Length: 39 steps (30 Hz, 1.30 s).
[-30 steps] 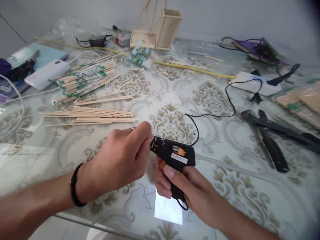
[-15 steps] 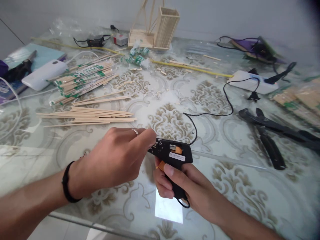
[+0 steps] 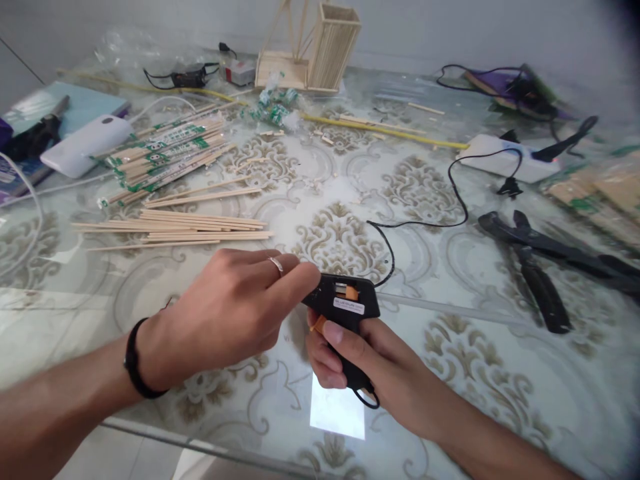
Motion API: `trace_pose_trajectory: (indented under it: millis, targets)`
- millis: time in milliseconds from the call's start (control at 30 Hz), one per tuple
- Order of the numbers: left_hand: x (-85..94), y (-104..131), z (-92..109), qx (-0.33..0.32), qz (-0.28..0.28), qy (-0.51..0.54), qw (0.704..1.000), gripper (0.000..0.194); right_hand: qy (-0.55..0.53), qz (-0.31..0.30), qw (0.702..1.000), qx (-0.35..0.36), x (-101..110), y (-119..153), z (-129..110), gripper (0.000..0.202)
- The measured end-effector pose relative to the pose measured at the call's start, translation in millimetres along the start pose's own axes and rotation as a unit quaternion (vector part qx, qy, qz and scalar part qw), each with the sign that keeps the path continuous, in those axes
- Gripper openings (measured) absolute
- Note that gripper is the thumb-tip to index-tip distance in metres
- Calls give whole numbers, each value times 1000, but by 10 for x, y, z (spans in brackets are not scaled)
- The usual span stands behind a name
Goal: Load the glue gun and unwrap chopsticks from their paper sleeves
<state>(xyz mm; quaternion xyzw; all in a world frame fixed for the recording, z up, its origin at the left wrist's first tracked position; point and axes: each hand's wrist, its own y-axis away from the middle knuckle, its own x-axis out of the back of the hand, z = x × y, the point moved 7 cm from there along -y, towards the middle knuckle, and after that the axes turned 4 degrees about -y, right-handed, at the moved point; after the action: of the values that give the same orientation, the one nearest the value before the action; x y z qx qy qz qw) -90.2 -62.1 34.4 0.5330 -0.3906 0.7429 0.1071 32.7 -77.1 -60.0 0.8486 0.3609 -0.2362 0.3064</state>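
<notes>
A black hot glue gun (image 3: 345, 293) with an orange trigger is gripped by its handle in my right hand (image 3: 365, 360), thumb lying near the trigger. My left hand (image 3: 240, 307), with a ring and a black wristband, is closed at the gun's front end. Its fingers touch the gun there and cover the nozzle; what they pinch, if anything, is hidden. Beyond my left hand lies a loose bunch of thin wooden sticks (image 3: 200, 230) on the patterned, glass-covered table (image 3: 340, 233).
Paper-wrapped chopsticks (image 3: 167, 157) and a white power bank (image 3: 86, 147) lie on the left. A wooden stick structure (image 3: 333, 50) stands at the back. Black pliers (image 3: 540, 267) rest on the right, near a white power strip (image 3: 510, 158). A black cord (image 3: 420, 229) crosses the table.
The glue gun has shifted slightly left and up in my right hand. My left fingers have slid a little further over its front end.
</notes>
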Motion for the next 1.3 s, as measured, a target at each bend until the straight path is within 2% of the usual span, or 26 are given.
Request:
trace_pose_trajectory:
  millis: [167,333,500,800,1067,1300]
  targets:
    - [-15,-14,8,-6,-22,-1,1000,23,-6,2,1000,-3,10,10,21,25]
    - [-26,-15,-51,27,-27,-27,999,22,-6,3,1000,-2,-2,-6,0,25]
    - [27,5,-53,34,3,-24,999,23,19,-3,1000,14,-6,-8,-38,26]
    - [34,-23,40,-19,10,3,1000,24,53,-1,998,22,-5,-22,-92,33]
    - [-7,-18,32,-25,-20,-17,999,24,37,14,999,24,16,-23,-75,29]
    - [-16,1,-14,-3,-10,-35,999,23,29,9,999,22,18,-15,-72,28]
